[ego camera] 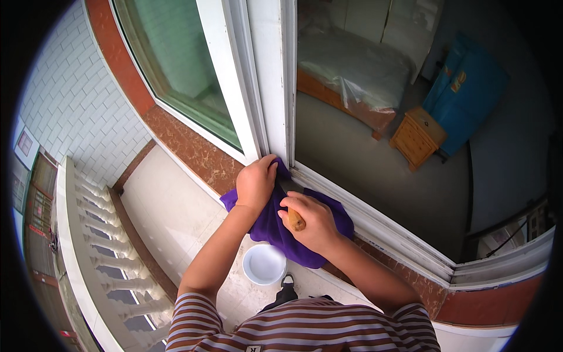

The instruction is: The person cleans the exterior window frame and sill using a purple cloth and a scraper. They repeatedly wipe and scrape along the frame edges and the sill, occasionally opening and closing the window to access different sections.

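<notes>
My left hand [256, 182] grips a fold of purple cloth [277, 233] at the foot of the white window frame [270, 88]. The rest of the cloth drapes over the sill and hangs down towards me. My right hand [312, 220] is closed around the wooden handle [296, 220] of a tool. A flat grey blade [292, 186], seemingly this tool's, points into the frame corner beside the cloth. Its tip is partly hidden by cloth and fingers. To the right of both hands runs the white sliding-window track [374, 220], with dark dirt along its grooves.
A white bucket [264, 264] stands on the pale tiled floor below the cloth, close to my shoe [287, 280]. A balustrade [105, 242] lines the balcony at left. Left of the frame is a glass pane [180, 66]. Indoors are a plastic-covered bed [352, 66] and a wooden nightstand [418, 136].
</notes>
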`<state>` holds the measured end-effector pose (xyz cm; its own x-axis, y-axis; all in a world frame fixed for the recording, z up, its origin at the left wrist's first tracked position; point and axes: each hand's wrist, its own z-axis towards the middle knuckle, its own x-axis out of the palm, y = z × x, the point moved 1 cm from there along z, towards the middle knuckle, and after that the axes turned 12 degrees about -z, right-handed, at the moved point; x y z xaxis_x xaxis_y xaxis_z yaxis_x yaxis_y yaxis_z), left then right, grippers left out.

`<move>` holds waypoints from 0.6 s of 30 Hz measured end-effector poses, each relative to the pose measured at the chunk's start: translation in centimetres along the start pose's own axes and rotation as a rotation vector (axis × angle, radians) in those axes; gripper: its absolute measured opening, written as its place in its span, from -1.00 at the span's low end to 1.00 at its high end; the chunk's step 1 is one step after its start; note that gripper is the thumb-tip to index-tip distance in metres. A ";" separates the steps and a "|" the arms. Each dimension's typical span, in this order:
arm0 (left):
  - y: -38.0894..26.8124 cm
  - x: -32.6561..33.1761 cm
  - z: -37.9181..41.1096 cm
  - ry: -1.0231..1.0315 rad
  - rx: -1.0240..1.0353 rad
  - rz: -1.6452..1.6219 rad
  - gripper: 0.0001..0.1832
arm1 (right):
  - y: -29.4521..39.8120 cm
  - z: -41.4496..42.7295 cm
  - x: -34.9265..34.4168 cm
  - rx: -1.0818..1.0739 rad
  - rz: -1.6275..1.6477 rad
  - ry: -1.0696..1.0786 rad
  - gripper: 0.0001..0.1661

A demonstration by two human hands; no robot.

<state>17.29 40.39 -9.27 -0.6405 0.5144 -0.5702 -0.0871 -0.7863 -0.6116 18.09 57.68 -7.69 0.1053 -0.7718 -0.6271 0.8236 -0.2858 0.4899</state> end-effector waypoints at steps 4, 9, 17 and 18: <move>-0.4 -0.7 -1.7 -0.013 -0.069 -0.134 -0.79 | 0.3 1.3 2.3 -0.016 -0.221 0.048 -0.76; 1.5 -1.8 -3.3 -0.057 -0.198 -0.155 -0.78 | 1.5 3.3 4.4 -0.025 -0.353 0.205 -0.84; 1.9 -1.6 -7.4 0.034 -0.028 -0.207 -0.62 | 1.9 3.6 4.4 -0.074 -0.363 0.321 -0.79; 1.6 -1.4 -7.5 0.026 0.008 -0.225 -0.60 | 1.8 3.8 4.2 -0.075 -0.354 0.331 -0.78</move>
<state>23.78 41.05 -13.58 -0.5842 0.6857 -0.4341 -0.2318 -0.6536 -0.7205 17.91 51.79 -7.14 -0.0269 -0.4086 -0.9123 0.8773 -0.4471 0.1744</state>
